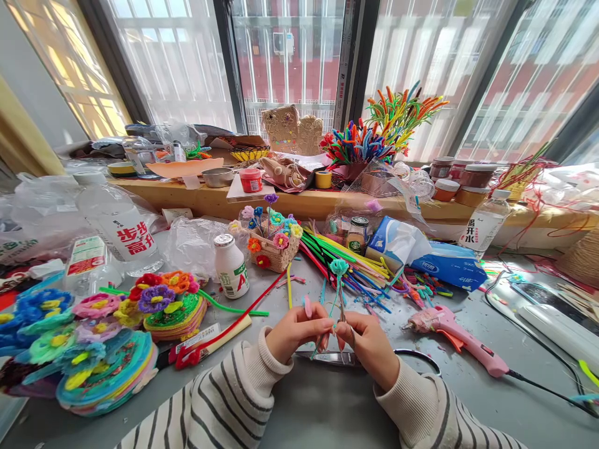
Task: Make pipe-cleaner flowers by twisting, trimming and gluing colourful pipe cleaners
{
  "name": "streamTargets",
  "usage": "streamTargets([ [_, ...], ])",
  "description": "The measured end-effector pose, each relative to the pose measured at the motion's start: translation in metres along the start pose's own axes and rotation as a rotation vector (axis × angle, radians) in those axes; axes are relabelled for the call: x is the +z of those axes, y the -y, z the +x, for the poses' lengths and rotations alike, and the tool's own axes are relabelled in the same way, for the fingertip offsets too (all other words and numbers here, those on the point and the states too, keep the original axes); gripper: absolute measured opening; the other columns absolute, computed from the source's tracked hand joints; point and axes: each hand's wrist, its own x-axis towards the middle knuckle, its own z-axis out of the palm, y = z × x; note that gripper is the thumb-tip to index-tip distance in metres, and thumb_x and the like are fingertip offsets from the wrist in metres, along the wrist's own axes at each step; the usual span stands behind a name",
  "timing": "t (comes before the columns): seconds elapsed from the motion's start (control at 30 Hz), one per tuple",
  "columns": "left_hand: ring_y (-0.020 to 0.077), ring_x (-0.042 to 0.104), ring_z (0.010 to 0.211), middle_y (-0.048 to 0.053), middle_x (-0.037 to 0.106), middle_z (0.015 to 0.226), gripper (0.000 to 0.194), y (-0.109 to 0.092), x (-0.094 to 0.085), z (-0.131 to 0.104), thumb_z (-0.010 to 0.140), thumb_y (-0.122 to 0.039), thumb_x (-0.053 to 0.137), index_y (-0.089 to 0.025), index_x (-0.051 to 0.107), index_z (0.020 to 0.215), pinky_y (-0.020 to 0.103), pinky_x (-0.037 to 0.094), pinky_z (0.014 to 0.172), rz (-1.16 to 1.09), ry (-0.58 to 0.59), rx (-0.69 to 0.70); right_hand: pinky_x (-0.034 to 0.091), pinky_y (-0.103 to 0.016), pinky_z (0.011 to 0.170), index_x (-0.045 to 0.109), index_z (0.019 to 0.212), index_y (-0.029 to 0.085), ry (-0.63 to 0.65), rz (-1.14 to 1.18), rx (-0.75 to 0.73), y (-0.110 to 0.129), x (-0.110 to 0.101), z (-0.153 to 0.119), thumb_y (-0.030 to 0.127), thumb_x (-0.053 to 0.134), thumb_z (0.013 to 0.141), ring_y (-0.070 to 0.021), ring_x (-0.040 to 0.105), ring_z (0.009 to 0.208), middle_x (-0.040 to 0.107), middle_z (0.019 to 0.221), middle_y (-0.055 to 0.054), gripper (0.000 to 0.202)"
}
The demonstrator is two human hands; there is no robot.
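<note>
My left hand [302, 330] pinches the thin stem of a teal pipe-cleaner flower [339, 268], whose curled head stands upright above my fingers. Close beside it, my right hand [372, 343] is closed around a small pair of metal scissors [342, 307], blades pointing up along the stem. The fingertips of both hands almost meet, so the exact contact of blades and stem is hard to make out. Under my hands a larger pair of scissors [327, 358] lies on the grey table [322, 405], its dark handle loop showing to the right.
A pink glue gun [461, 337] lies at the right, its cord trailing off. Loose pipe cleaners [322, 249] spread behind my hands, near a flower basket [276, 252] and a white bottle [231, 267]. Pipe-cleaner flower pieces [107, 374] crowd the left. A tissue pack [444, 265] sits behind right.
</note>
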Motion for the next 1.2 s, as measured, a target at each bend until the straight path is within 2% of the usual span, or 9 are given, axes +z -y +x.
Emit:
streamTargets([
  [0.17, 0.0065, 0.046, 0.043, -0.003, 0.050, 0.044, 0.021, 0.0009, -0.0006, 0.0006, 0.061, -0.030, 0.057, -0.012, 0.047, 0.056, 0.019, 0.030, 0.043, 0.023, -0.005, -0.010, 0.027, -0.019, 0.044, 0.043, 0.036, 0.015, -0.052, -0.041, 0.033, 0.0006, -0.0002, 0.0004, 0.055, 0.038, 0.066, -0.0074, 0.033, 0.042, 0.034, 0.040, 0.004, 0.051],
  [0.37, 0.0059, 0.044, 0.045, -0.002, 0.050, 0.048, 0.024, 0.0027, -0.0006, 0.0017, 0.058, -0.033, 0.059, -0.012, 0.049, 0.055, 0.019, 0.032, 0.047, 0.045, -0.045, 0.029, 0.030, -0.019, 0.045, 0.045, 0.037, 0.014, -0.048, -0.039, 0.043, -0.0020, -0.0006, 0.0012, 0.056, 0.038, 0.065, -0.0081, 0.036, 0.044, 0.040, 0.042, 0.002, 0.051],
  [0.6, 0.0067, 0.046, 0.047, -0.001, 0.052, 0.049, 0.021, 0.0022, -0.0016, 0.0012, 0.059, -0.031, 0.059, -0.010, 0.056, 0.059, 0.020, 0.033, 0.047, 0.017, -0.059, -0.015, 0.029, -0.020, 0.044, 0.045, 0.037, 0.014, -0.068, -0.007, 0.045, -0.0010, -0.0016, 0.0014, 0.058, 0.034, 0.066, -0.0078, 0.035, 0.041, 0.036, 0.040, 0.003, 0.054],
  [0.83, 0.0068, 0.047, 0.050, -0.001, 0.052, 0.050, 0.019, 0.0008, -0.0005, 0.0009, 0.057, -0.029, 0.060, -0.010, 0.059, 0.058, 0.018, 0.033, 0.048, -0.046, -0.127, 0.001, 0.034, -0.021, 0.049, 0.050, 0.043, 0.014, 0.052, 0.035, -0.025, -0.0023, 0.0012, -0.0003, 0.061, 0.026, 0.067, -0.0105, 0.043, 0.050, 0.045, 0.048, -0.001, 0.058],
  [0.97, 0.0067, 0.048, 0.049, -0.001, 0.053, 0.049, 0.018, 0.0006, -0.0003, 0.0010, 0.058, -0.028, 0.060, -0.010, 0.058, 0.059, 0.018, 0.034, 0.049, -0.073, -0.117, 0.030, 0.035, -0.021, 0.054, 0.052, 0.050, 0.014, 0.126, 0.048, -0.052, -0.0020, 0.0028, -0.0009, 0.062, 0.022, 0.068, -0.0120, 0.046, 0.056, 0.050, 0.057, -0.002, 0.059],
  [1.07, 0.0071, 0.049, 0.046, -0.001, 0.053, 0.048, 0.017, 0.0000, -0.0001, 0.0010, 0.058, -0.028, 0.060, -0.011, 0.058, 0.059, 0.019, 0.035, 0.048, -0.103, -0.098, 0.050, 0.035, -0.021, 0.053, 0.051, 0.054, 0.014, 0.184, 0.016, -0.063, -0.0002, 0.0038, -0.0014, 0.064, 0.018, 0.066, -0.0118, 0.045, 0.055, 0.048, 0.056, -0.002, 0.061],
  [1.2, 0.0065, 0.049, 0.046, -0.001, 0.053, 0.048, 0.017, 0.0000, -0.0011, 0.0012, 0.056, -0.027, 0.062, -0.010, 0.058, 0.057, 0.018, 0.035, 0.045, -0.106, -0.115, 0.037, 0.033, -0.022, 0.050, 0.047, 0.051, 0.014, 0.213, -0.043, -0.040, 0.0022, 0.0047, -0.0023, 0.067, 0.019, 0.063, -0.0109, 0.041, 0.049, 0.043, 0.050, 0.000, 0.061],
])
